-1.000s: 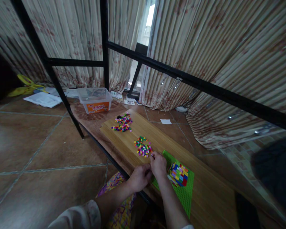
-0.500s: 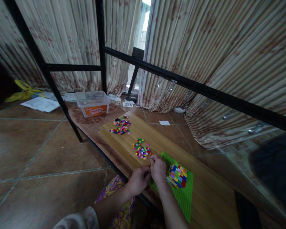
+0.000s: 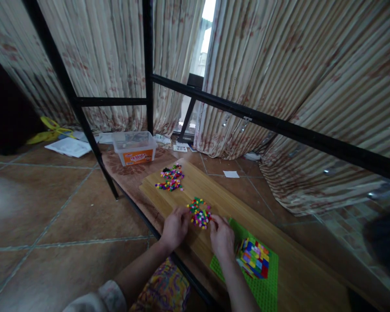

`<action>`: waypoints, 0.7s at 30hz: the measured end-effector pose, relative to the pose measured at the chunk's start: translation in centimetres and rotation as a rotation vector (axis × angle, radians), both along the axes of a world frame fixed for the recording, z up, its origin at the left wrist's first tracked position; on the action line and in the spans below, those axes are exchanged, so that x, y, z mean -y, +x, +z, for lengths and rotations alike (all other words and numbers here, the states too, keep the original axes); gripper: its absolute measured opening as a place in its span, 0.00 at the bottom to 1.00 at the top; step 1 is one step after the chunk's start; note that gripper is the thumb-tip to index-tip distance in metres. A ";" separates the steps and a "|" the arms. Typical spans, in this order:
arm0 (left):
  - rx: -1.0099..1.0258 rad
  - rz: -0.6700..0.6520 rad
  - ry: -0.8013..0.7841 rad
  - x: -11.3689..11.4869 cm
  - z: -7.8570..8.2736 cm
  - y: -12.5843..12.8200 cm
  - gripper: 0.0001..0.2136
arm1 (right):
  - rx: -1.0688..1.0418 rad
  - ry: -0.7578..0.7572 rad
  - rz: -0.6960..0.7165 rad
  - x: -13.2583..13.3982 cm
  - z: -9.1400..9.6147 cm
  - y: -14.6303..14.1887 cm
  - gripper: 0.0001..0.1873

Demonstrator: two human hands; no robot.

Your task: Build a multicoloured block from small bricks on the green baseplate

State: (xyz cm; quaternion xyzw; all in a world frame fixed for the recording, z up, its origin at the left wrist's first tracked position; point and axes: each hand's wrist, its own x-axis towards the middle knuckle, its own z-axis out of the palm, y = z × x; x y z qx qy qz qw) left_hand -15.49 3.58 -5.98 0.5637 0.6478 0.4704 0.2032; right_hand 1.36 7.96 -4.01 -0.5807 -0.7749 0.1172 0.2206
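Note:
A small heap of tiny coloured bricks (image 3: 199,212) lies on a long wooden board (image 3: 221,195). My left hand (image 3: 174,226) rests on the board just left of that heap, fingers curled at its edge. On the heap's right side, the fingertips of my right hand (image 3: 221,236) are pinched together; what they hold is too small to see. Right of that hand a block built of many coloured bricks (image 3: 254,257) stands on a green studded baseplate (image 3: 266,290). A second heap of loose bricks (image 3: 170,179) lies farther along the board.
A clear plastic tub with an orange label (image 3: 135,148) stands beyond the board. Black metal frame bars (image 3: 247,113) cross in front of striped curtains (image 3: 299,95). Papers (image 3: 69,147) lie on the brown tiled floor (image 3: 52,203) at left.
Both hands have spread apart from near the baseplate to either side of the near brick heap; the left hand moved left and forward. The camera view shifted slightly.

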 end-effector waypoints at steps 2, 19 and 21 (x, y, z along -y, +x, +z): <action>-0.090 0.024 0.042 -1.8 -0.1 -0.9 0.11 | 0.048 -0.015 0.052 -0.9 0.4 -0.8 0.15; -0.332 -0.512 0.043 -9.2 -0.1 -0.5 0.20 | 0.283 -0.113 0.175 -3.8 0.4 -2.3 0.14; -0.290 -0.501 0.025 -8.8 0.0 -0.1 0.20 | 0.289 -0.121 0.173 -3.7 0.5 -2.3 0.16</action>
